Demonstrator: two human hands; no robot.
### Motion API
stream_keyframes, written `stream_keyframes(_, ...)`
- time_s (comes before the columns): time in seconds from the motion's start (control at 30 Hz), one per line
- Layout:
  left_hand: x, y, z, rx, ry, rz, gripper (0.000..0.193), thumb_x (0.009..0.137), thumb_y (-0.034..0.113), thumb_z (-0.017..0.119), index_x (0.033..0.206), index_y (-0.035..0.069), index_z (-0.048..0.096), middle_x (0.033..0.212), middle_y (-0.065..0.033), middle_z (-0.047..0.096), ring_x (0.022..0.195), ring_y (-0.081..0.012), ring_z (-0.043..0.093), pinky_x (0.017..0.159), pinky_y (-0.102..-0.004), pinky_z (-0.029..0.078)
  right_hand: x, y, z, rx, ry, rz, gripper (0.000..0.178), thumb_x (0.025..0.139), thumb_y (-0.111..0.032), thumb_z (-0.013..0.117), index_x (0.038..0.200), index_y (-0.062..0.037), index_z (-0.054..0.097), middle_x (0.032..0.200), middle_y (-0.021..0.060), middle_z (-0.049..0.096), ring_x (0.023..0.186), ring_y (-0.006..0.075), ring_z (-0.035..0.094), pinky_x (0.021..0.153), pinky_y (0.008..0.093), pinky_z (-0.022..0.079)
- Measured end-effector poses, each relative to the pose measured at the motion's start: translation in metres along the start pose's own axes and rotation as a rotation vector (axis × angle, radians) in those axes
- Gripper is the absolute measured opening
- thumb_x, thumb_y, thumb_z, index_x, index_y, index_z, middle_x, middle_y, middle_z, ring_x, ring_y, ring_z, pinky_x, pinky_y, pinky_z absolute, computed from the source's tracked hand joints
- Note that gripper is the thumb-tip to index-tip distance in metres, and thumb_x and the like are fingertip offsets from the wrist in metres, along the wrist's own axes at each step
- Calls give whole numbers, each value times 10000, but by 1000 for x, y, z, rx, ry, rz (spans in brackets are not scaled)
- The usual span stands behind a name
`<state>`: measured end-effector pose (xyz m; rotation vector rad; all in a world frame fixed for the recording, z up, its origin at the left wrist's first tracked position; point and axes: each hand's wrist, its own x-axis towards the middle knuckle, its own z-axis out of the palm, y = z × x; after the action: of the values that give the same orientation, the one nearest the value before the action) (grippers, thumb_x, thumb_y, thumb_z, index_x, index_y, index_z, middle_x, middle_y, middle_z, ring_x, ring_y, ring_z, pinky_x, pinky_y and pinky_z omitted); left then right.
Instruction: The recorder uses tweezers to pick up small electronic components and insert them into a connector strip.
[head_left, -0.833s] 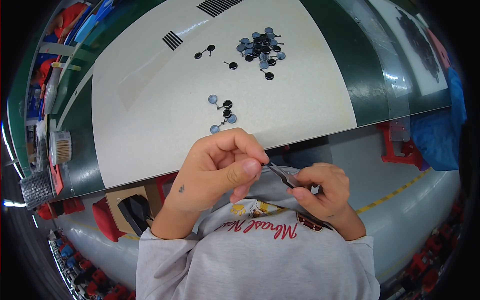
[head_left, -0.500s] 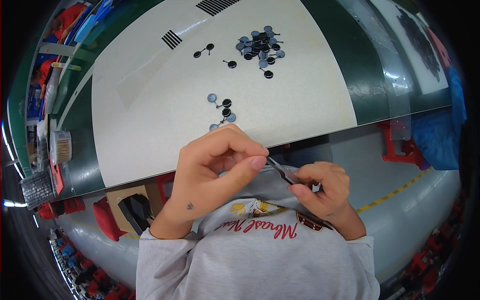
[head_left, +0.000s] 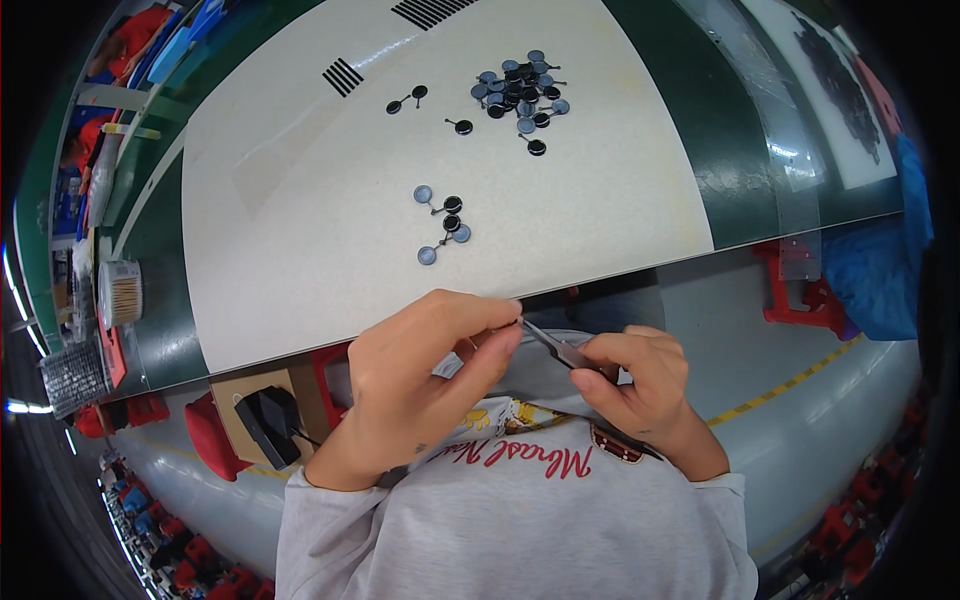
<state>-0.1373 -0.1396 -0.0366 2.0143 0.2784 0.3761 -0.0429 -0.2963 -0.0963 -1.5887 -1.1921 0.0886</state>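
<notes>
My right hand (head_left: 642, 388) is closed around a pair of dark grey metal tweezers (head_left: 563, 352) in front of my body, just off the table's near edge. Thumb and forefinger of my left hand (head_left: 415, 385) are pinched together at the tweezers' tip. What lies between those fingertips is too small and covered to make out. On the white table sheet beyond my left hand is a small group of round parts with short stems (head_left: 452, 224), some black, some blue-grey. A larger heap of the same parts (head_left: 520, 95) lies farther back, with several loose ones around it.
The white sheet (head_left: 300, 220) covers much of the green table (head_left: 668, 100). Black strips (head_left: 343, 78) lie at its far left. A tub of cotton swabs (head_left: 122, 292) stands at the left edge. Red stools (head_left: 805, 300) and an open cardboard box (head_left: 225, 400) are below table level.
My left hand has moved down and slightly left, uncovering the near round parts. The tweezers and right hand have shifted slightly left and remain against the left fingertips.
</notes>
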Motion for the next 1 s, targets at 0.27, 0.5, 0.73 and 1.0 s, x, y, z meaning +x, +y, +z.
stream_keyframes(0.27,-1,-8,-9,-403,-54,-246,79,657,-61,554,734,-47,567,726,-101,543,616,-110,495,535,-190,390,1,-4,-1,-156,-34,-129,184,625,-84,646,728,-15,510,538,41,520,369,124,413,371,230,306)
stream_keyframes(0.5,1,-11,-14,-473,-157,-206,44,684,-44,571,725,-30,574,741,-57,541,593,-48,475,505,-154,358,3,-16,-8,1024,-246,819,191,640,-63,626,776,-20,499,531,44,514,375,138,429,364,240,307)
stream_keyframes(0.73,2,-12,-8,-430,-73,-274,38,690,-52,559,725,-38,565,737,-61,536,623,-59,487,531,-148,385,7,-1,-6,-358,-92,-234,122,758,-104,536,763,-2,467,559,36,542,420,71,467,368,204,324)
stream_keyframes(1.0,6,-7,-14,-535,-185,-228,45,694,-47,559,738,-40,565,735,-56,530,633,-58,485,534,-148,386,13,-15,-15,1083,-352,989,178,682,-80,610,787,-7,486,539,52,535,394,123,447,368,223,294)
